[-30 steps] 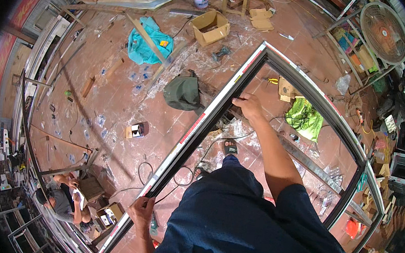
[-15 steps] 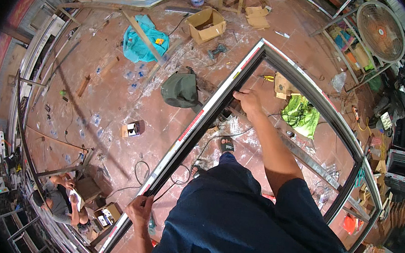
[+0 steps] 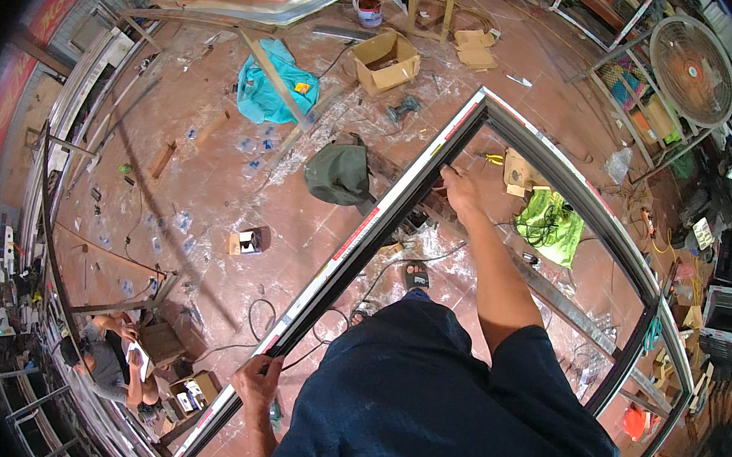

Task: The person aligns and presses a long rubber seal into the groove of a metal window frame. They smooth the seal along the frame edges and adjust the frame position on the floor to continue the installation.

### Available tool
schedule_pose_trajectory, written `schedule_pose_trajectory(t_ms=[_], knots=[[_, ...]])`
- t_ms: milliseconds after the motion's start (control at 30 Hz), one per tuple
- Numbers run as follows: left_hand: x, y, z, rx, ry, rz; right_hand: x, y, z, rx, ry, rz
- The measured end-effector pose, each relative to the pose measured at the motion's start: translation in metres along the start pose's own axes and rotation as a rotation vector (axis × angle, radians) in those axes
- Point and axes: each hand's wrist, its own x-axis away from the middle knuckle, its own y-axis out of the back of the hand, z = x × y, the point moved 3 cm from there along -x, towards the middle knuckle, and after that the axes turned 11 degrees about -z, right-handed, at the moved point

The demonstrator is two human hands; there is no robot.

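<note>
Left hand [image 3: 256, 383] fingers wrapped shut on the near rail of the one large dark aluminium rectangular frame [image 3: 366, 228], which stands tilted over the red tiled floor [image 3: 209, 213]. Right hand [image 3: 462, 189] is pressed on the same rail higher up; can't tell how closed those fingers are. Risk as I judge it: only two grip points, so the frame could twist or slide off and drop onto my sandalled foot [image 3: 417, 277] or the loose black cable [image 3: 260, 320]. Count: one frame, two hands.
</note>
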Motion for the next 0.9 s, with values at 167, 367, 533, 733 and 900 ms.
schedule_pose_trajectory(t_ms=[167,367,533,733,900], knots=[[0.003,0.004,-0.005,-0.033,0.044,0.009,-0.027,-0.003,0.001,-0.133,0.010,-0.062],[0.002,0.001,-0.006,0.006,0.074,-0.018,-0.063,0.007,0.012,-0.324,0.054,-0.174],[0.004,0.002,-0.009,-0.022,0.087,-0.024,-0.088,0.013,0.027,-0.321,0.033,-0.357],[0.006,0.000,-0.017,-0.061,0.090,-0.057,-0.094,-0.001,0.038,-0.488,-0.064,-0.593],[0.002,-0.002,-0.012,-0.086,0.092,-0.040,-0.110,0.003,0.028,-0.543,-0.096,-0.560]])
